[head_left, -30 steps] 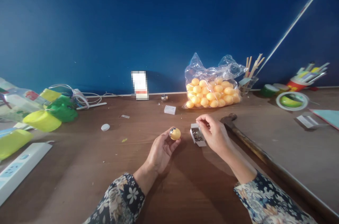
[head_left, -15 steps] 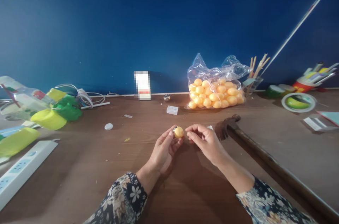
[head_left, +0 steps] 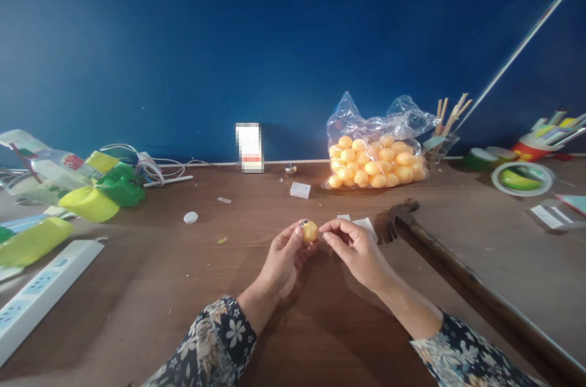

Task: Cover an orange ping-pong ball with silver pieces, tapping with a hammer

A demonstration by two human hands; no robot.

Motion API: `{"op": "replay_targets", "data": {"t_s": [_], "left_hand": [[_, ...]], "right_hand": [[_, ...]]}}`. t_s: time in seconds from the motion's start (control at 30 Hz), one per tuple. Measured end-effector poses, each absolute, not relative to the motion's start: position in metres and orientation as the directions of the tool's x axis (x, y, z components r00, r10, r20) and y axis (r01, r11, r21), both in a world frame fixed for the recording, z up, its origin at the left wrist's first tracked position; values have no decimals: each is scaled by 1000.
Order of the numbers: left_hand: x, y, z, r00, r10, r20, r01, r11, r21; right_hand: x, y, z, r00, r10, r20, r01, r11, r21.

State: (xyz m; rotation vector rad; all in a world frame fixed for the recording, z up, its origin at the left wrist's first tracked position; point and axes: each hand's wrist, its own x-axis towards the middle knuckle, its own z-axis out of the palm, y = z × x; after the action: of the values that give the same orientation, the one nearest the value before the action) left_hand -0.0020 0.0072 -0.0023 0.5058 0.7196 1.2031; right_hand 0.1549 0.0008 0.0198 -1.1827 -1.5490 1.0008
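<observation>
My left hand (head_left: 284,256) pinches a small orange ball (head_left: 310,231) between thumb and fingers, just above the brown table (head_left: 151,289). The ball carries a small dark metal piece on its upper left. My right hand (head_left: 352,246) is closed in a pinch with its fingertips against the ball's right side; whatever it holds is too small to make out. Behind my right hand lies a small open white box (head_left: 364,225), mostly hidden by the fingers.
A clear bag of orange balls (head_left: 375,161) stands against the blue wall. A long-handled hammer (head_left: 458,271) lies diagonally at the right. A white power strip (head_left: 41,292) and green and yellow plastic pieces (head_left: 91,201) are at the left. Tape rolls (head_left: 522,178) and a pen cup sit far right.
My right hand left the small white box and came left to the ball, pinched. The left hand kept holding the ball, shifting slightly.
</observation>
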Motion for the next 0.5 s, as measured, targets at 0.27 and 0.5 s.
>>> {"op": "replay_targets", "data": {"t_s": [0.27,0.5], "left_hand": [[-3,4,1,235,938,-256,-605,347,716],[-3,3,5,211,942,-260,-599,335,727]], "right_hand": [[153,0,17,-98,979,176,191,192,-962],[153,1,12,-68,988,140,130,148,-980]]}}
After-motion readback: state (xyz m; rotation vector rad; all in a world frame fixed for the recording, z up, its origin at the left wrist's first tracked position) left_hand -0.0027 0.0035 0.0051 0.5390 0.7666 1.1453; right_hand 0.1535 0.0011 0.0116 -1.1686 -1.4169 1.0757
